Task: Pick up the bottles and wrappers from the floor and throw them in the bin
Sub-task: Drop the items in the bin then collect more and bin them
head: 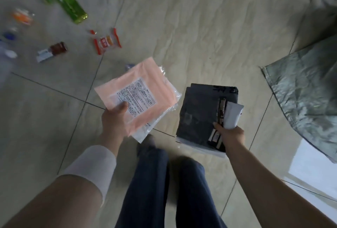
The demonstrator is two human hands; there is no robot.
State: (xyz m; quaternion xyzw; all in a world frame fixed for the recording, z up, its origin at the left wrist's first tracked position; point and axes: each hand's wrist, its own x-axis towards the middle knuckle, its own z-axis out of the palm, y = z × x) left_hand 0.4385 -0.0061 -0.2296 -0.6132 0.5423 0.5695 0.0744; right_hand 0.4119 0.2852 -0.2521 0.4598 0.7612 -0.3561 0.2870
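Left hand point(114, 118) pinches pink wrapper point(138, 96); right hand point(230, 134) grips dark wrapper point(198, 114) plus smaller ones. Green bottle point(68, 1), snack wrappers point(106, 41) remain on floor point(200, 27). Risk: overloaded right grip, slick film slips.

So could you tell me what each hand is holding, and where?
The left hand pinches the pink packet at its near lower corner. The right hand grips the dark packet, plus smaller wrappers, at its near right edge.

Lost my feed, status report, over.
Left hand grips peach plastic packet. Right hand grips dark grey packet. Green plastic bottle on floor. Nothing blocking.
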